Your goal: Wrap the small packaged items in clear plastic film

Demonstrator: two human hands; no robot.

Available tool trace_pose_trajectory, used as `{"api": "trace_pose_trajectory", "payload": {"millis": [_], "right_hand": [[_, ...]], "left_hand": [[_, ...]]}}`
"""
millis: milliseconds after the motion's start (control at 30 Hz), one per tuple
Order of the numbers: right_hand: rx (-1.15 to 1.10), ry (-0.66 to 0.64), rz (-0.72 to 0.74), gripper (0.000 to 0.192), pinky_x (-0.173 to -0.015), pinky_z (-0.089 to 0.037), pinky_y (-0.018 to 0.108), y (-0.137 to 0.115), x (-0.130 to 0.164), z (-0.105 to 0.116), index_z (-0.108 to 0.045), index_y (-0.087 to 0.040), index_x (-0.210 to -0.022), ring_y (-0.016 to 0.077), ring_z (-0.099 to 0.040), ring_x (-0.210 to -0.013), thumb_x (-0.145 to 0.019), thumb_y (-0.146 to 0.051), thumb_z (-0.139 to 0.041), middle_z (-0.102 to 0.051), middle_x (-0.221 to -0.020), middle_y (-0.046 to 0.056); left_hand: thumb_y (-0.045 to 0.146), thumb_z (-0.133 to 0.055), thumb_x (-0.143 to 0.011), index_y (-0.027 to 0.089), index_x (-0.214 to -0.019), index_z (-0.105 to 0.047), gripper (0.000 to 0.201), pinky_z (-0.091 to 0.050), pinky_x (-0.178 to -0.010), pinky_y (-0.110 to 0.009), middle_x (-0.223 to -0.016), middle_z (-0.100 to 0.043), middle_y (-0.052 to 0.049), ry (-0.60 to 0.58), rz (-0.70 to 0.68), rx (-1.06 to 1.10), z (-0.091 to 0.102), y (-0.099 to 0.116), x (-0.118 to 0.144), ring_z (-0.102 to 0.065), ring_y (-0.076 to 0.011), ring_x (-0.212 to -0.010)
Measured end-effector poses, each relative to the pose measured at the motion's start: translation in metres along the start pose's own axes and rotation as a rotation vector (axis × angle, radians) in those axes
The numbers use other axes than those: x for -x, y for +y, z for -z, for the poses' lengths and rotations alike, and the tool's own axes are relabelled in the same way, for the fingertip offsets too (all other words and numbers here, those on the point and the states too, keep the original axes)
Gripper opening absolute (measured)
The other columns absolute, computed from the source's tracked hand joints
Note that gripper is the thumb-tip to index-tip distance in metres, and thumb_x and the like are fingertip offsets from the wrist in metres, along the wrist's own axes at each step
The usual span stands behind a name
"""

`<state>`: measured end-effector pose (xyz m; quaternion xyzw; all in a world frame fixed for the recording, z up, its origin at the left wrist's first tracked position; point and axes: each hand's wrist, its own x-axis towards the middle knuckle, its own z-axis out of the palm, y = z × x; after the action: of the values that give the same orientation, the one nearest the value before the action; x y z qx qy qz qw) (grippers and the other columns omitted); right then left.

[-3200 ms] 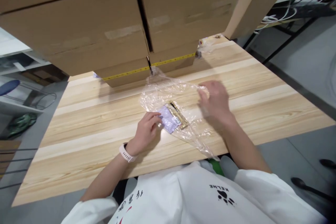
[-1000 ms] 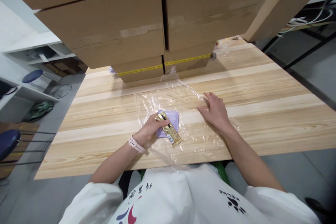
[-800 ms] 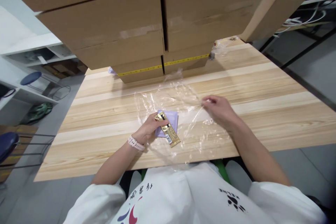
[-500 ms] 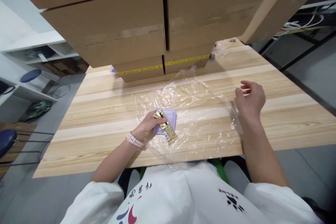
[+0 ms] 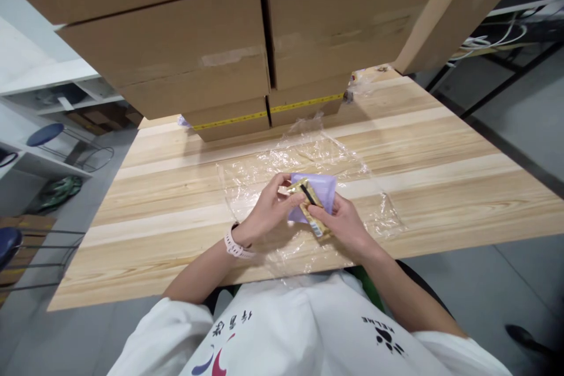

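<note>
Over the middle of the wooden table, both of my hands grip a gold foil packet (image 5: pixel 314 211) together with a flat purple pouch (image 5: pixel 325 187) behind it. My left hand (image 5: pixel 275 202) pinches their left side, thumb across the gold foil. From the right, my right hand (image 5: pixel 346 220) presses its thumb onto the packet, its fingers behind the purple pouch. The packet lies slanted, a black band near its upper part and a pale label low down. Beneath my hands spreads a crumpled sheet of clear plastic film (image 5: pixel 370 211).
Large cardboard boxes (image 5: pixel 189 47) are stacked at the table's far side, with yellow tape (image 5: pixel 233 121) along the lowest ones. Another box (image 5: pixel 449 20) leans at the back right. Blue stools (image 5: pixel 45 134) stand on the floor to the left, beside white shelving (image 5: pixel 66 85).
My right hand has come in from the right and taken hold of the gold packet and purple pouch. My left hand has carried them rightward.
</note>
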<state>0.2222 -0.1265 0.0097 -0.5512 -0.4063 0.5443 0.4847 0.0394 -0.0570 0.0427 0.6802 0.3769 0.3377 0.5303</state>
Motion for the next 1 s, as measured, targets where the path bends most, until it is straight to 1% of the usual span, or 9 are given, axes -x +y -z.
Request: {"api": "trace_pose_trajectory", "payload": {"millis": [100,267,367,500,633,700,800,900,1000], "right_hand": [[0.127,0.134,-0.034,0.054,-0.078,-0.06,0.038,0.002,0.017,0.04,-0.069,-0.02,-0.117,0.028,-0.073,-0.095,-0.075,-0.052,-0.082,-0.076,-0.111,0.009],[0.468,0.302,-0.015,0.056,-0.086,-0.058,0.043,0.019,0.044,0.096,-0.068,-0.024,-0.119,0.0315,-0.071,-0.101,-0.071,-0.05,-0.083,-0.075,-0.109,0.008],[0.531,0.316,-0.025,0.055,-0.088,-0.056,0.047,0.026,0.048,0.101,-0.069,-0.024,-0.115,0.0339,-0.069,-0.102,-0.069,-0.052,-0.082,-0.075,-0.106,0.008],[0.466,0.28,-0.012,0.052,-0.088,-0.055,0.045,0.027,0.042,0.078,-0.068,-0.023,-0.113,0.0317,-0.07,-0.099,-0.072,-0.052,-0.08,-0.075,-0.106,0.008],[0.065,0.302,0.001,0.05,-0.081,-0.059,0.041,0.035,0.031,0.046,-0.068,-0.022,-0.107,0.0284,-0.072,-0.091,-0.07,-0.053,-0.082,-0.076,-0.1,0.008],[-0.201,0.326,-0.003,0.048,-0.078,-0.061,0.041,0.04,0.027,0.039,-0.068,-0.023,-0.103,0.0285,-0.073,-0.091,-0.067,-0.051,-0.083,-0.077,-0.101,0.007],[-0.425,0.353,-0.031,0.039,-0.073,-0.063,0.04,0.047,0.017,0.048,-0.069,-0.025,-0.091,0.0277,-0.073,-0.088,-0.064,-0.048,-0.084,-0.076,-0.093,0.004],[-0.471,0.446,-0.037,0.033,-0.063,-0.064,0.035,0.048,-0.004,0.078,-0.065,-0.024,-0.079,0.0232,-0.071,-0.074,-0.06,-0.041,-0.086,-0.072,-0.078,0.002],[-0.376,0.643,0.025,0.029,-0.058,-0.063,0.033,0.037,-0.043,0.12,-0.062,-0.024,-0.079,0.0188,-0.066,-0.062,-0.066,-0.04,-0.082,-0.067,-0.072,0.001]], "left_hand": [[0.028,-0.083,-0.077,0.022,-0.12,-0.066,0.047,-0.035,-0.109,-0.047,-0.136,-0.06,-0.012,-0.003,-0.04,-0.38,0.017,-0.018,-0.003,-0.047,-0.0338,-0.129],[0.011,-0.075,-0.074,0.02,-0.073,-0.065,0.013,-0.038,-0.096,-0.044,-0.081,-0.064,-0.006,-0.047,0.046,-0.58,0.034,-0.039,-0.019,-0.056,-0.0264,-0.089],[0.021,-0.07,-0.084,0.02,-0.073,-0.06,0.015,-0.043,-0.085,-0.036,-0.075,-0.061,-0.003,-0.055,0.019,-0.262,0.022,-0.024,-0.035,-0.056,-0.0212,-0.08],[0.047,-0.079,-0.081,0.02,-0.085,-0.056,0.036,-0.048,-0.081,-0.032,-0.085,-0.066,-0.003,-0.194,0.073,0.449,-0.024,0.014,-0.048,-0.064,-0.0192,-0.085],[0.061,-0.087,-0.068,0.019,-0.087,-0.057,0.055,-0.044,-0.065,-0.025,-0.075,-0.058,0.002,-0.343,0.199,0.689,-0.073,0.034,-0.043,-0.055,-0.0107,-0.064],[0.06,-0.083,-0.074,0.019,-0.087,-0.057,0.05,-0.046,-0.065,-0.027,-0.076,-0.059,0.0,-0.416,0.155,0.629,-0.085,0.038,-0.037,-0.056,-0.0118,-0.065],[0.041,-0.073,-0.089,0.02,-0.097,-0.063,0.025,-0.051,-0.089,-0.037,-0.1,-0.068,-0.009,-0.363,-0.114,0.321,-0.085,0.047,-0.029,-0.065,-0.0217,-0.094],[0.025,-0.065,-0.094,0.022,-0.11,-0.067,0.017,-0.043,-0.108,-0.043,-0.122,-0.068,-0.011,-0.237,-0.303,0.061,-0.066,0.054,-0.021,-0.061,-0.0269,-0.118],[0.024,-0.066,-0.092,0.023,-0.11,-0.069,0.018,-0.042,-0.11,-0.042,-0.124,-0.069,-0.01,-0.116,-0.287,-0.041,-0.034,0.041,-0.017,-0.061,-0.027,-0.12]]}}
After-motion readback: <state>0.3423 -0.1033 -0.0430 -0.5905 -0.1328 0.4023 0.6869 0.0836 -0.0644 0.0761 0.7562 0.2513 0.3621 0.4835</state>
